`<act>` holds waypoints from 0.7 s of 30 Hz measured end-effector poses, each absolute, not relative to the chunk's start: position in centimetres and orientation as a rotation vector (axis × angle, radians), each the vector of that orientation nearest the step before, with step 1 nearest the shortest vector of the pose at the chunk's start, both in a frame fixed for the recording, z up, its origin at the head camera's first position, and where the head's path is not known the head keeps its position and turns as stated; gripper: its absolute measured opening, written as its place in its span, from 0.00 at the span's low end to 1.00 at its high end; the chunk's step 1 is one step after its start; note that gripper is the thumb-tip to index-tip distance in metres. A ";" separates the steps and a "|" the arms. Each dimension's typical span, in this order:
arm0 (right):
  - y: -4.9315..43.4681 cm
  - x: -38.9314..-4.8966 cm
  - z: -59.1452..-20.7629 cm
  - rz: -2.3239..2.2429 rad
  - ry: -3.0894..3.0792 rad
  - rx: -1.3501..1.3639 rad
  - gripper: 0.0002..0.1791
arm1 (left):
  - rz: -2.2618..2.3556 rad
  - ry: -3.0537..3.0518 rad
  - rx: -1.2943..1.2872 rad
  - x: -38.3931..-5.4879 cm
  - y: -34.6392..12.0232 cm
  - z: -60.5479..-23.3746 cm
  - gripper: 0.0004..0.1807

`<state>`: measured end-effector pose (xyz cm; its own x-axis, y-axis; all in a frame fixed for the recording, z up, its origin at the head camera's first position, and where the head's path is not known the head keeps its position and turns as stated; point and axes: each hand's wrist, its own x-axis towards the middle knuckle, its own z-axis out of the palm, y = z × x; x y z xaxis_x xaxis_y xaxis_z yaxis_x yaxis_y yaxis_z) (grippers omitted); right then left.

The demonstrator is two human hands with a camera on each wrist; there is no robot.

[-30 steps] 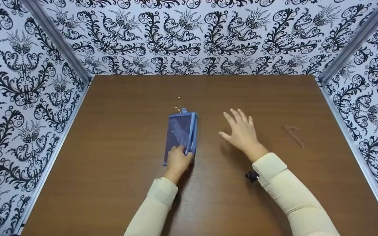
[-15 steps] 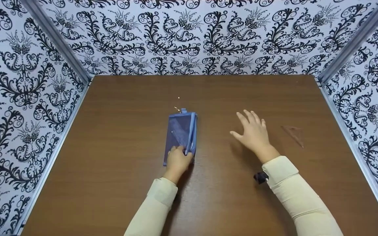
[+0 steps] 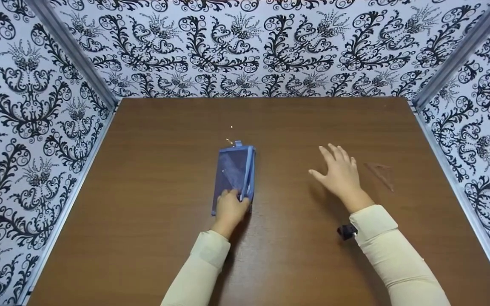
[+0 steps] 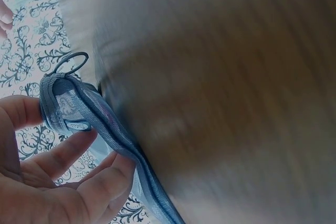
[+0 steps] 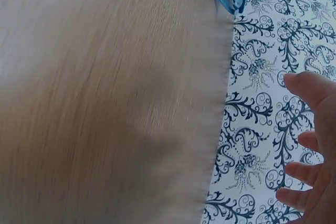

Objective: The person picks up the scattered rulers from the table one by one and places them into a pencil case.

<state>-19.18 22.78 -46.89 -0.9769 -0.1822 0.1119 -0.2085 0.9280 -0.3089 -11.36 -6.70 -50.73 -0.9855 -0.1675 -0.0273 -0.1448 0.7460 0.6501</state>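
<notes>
A blue mesh zip pouch [image 3: 229,168] lies on the wooden table, its zipped side facing right and parted. My left hand [image 3: 230,210] grips the pouch's near end, with the thumb at the zip side and the fingers on top. In the left wrist view, the fingers [image 4: 113,184] hold the pouch [image 4: 65,103] near a loop at its end. My right hand [image 3: 340,176] hovers over the table with fingers spread, holding nothing. Just right of it lies a clear reddish triangle ruler [image 3: 381,175]. A pale strip shows faintly through the mesh.
Beyond the pouch's far end are a small gold-coloured chain [image 3: 229,141] and a tiny bright speck [image 3: 231,126]. Patterned black-and-white walls [image 3: 245,46] enclose the brown table [image 3: 151,238] at the back and both sides. A dark wrist camera [image 3: 347,232] hangs under my right cuff.
My right hand has moved rightward, away from the pouch and closer to the triangle ruler, its fingers still spread. The left hand and the pouch have stayed in place.
</notes>
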 end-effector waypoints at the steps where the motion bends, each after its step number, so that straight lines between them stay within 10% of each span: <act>1: 22.9 -19.2 -46.9 0.497 -3.005 0.302 0.43 | -1.076 -2.906 0.262 -11.3 -6.7 -50.7 0.20; 21: 27.3 -19.0 -46.8 0.610 -2.985 0.225 0.44 | -1.103 -2.941 0.297 -11.5 -6.7 -50.7 0.21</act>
<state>-18.98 27.27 -46.81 -0.9854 -0.1262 0.1144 -0.1609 0.9097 -0.3828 -11.48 -6.68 -50.69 -0.9821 -0.1712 -0.0782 -0.1804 0.7379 0.6503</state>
